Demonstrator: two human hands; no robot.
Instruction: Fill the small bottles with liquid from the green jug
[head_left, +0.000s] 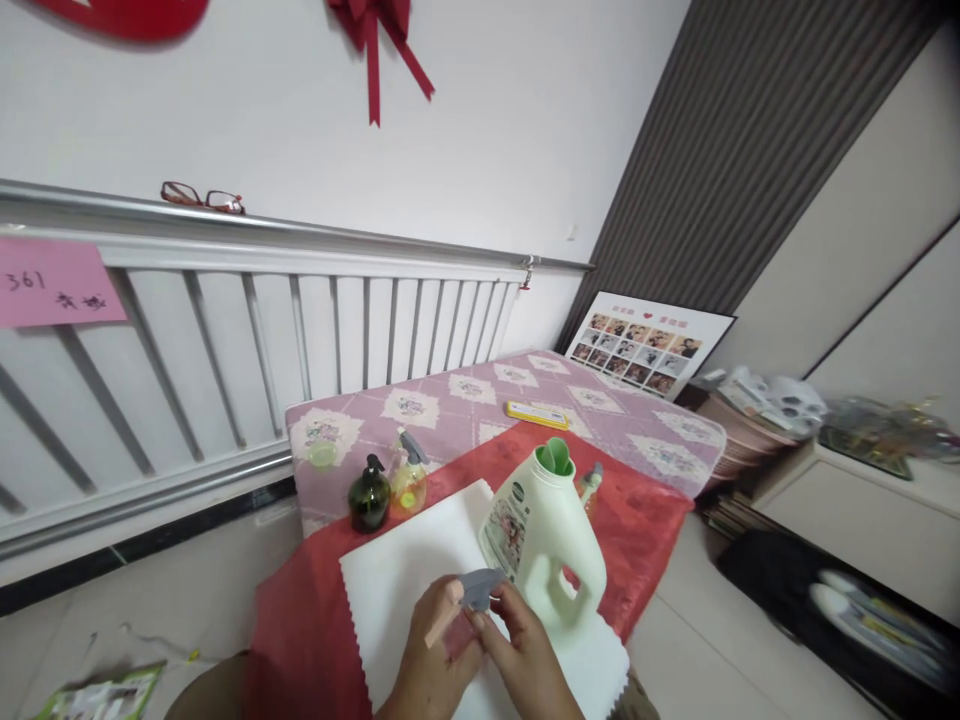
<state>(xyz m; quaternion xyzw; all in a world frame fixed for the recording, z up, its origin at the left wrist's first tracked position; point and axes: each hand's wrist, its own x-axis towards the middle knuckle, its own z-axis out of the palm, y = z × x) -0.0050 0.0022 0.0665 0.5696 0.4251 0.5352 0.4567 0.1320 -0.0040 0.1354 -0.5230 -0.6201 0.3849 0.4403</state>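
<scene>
Both hands meet over a white scallop-edged mat [409, 570] at a grey trigger spray head [480, 588]. My left hand [433, 650] is closed around its lower part, and whatever is below it in the palm is mostly hidden. The fingers of my right hand [523, 650] pinch the spray head from the right. Just beyond stands a large pale green jug [551, 530], upright and uncapped, with a green spout in its mouth. To the left are a dark green pump bottle [370, 497] and a spray bottle [409, 487] with yellowish liquid. Another spray bottle [590, 487] is partly hidden behind the jug.
A red cloth [645, 540] lies over the pink patterned table cover [480, 388]. On the cover are a pale green cap [322, 456] and a flat yellow-edged case [537, 414]. Behind stands a white radiator [330, 320]; a photo board [649, 345] leans at the back right.
</scene>
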